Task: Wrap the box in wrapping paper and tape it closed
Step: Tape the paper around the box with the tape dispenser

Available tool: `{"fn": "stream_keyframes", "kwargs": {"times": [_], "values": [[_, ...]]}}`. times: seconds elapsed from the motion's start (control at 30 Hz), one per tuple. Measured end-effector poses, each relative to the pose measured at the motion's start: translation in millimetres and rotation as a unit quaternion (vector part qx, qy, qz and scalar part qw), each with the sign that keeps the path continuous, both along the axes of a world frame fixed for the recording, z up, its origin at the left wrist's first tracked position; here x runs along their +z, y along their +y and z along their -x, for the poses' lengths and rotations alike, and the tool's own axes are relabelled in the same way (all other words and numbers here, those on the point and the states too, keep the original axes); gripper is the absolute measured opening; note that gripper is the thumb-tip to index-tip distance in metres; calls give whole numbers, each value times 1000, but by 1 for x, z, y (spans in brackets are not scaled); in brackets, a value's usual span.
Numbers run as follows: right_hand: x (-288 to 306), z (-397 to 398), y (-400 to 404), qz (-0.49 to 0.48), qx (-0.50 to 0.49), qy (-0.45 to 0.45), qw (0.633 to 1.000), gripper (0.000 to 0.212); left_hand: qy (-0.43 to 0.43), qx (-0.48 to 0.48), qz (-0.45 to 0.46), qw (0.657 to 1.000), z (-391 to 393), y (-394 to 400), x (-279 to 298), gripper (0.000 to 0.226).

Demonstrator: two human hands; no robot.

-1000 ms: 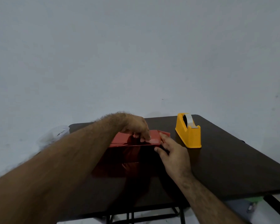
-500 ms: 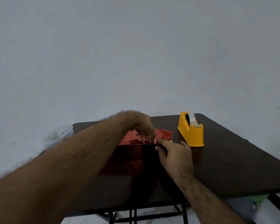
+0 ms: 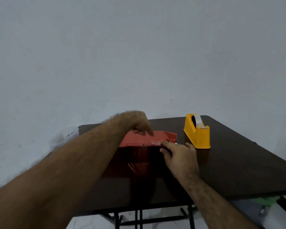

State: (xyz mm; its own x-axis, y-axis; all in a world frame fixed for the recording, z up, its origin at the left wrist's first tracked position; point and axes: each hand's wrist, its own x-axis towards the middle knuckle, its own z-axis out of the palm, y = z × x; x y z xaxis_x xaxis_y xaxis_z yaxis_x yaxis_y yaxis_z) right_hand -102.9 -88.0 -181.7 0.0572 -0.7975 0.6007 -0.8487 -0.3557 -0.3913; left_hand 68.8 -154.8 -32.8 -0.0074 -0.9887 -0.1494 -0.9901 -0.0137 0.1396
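A box wrapped in shiny red paper (image 3: 135, 140) lies on the dark table (image 3: 238, 162), its near side in shadow. My left hand (image 3: 139, 123) rests on top of the box, fingers bent down onto the paper. A short strip of clear tape (image 3: 156, 142) sits on the top near edge. My right hand (image 3: 178, 154) lies against the box's right front corner, its fingertips pressing beside the tape. Loose red paper sticks out at the box's right end.
A yellow tape dispenser (image 3: 197, 131) with a white roll stands to the right of the box. A crumpled clear plastic bag (image 3: 64, 134) lies off the table's left edge. A plain wall rises behind. Table legs and floor show below.
My right hand has slid along the top near edge of the box, and a strip of tape now shows there. My left hand stays on top of the box.
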Motion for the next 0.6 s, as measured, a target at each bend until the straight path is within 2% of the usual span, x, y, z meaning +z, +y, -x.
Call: {"fn": "stream_keyframes", "kwargs": {"times": [0.07, 0.2, 0.3, 0.37, 0.47, 0.53, 0.6], "values": [[-1, 1, 0, 5, 5, -10, 1000, 36, 32, 10, -14, 999, 5, 2, -9, 51], [0, 1, 1, 4, 9, -13, 1000, 36, -12, 13, -50, 999, -4, 7, -13, 55], [-1, 1, -2, 8, 17, -28, 999, 39, -19, 14, -30, 999, -15, 8, -2, 51], [-3, 2, -4, -4, 31, -62, 998, 53, 25, 9, 15, 1000, -12, 9, 1, 44], [-6, 7, -7, -34, 75, -154, 985, 86, 93, -16, 87, 992, 6, 6, 1, 38], [-4, 14, -6, -28, 86, -208, 974, 78, 125, -40, 114, 985, 21, 3, -2, 36], [7, 28, -7, -3, 56, -226, 973, 55, 160, -62, 147, 974, 39, -3, -7, 27]]}}
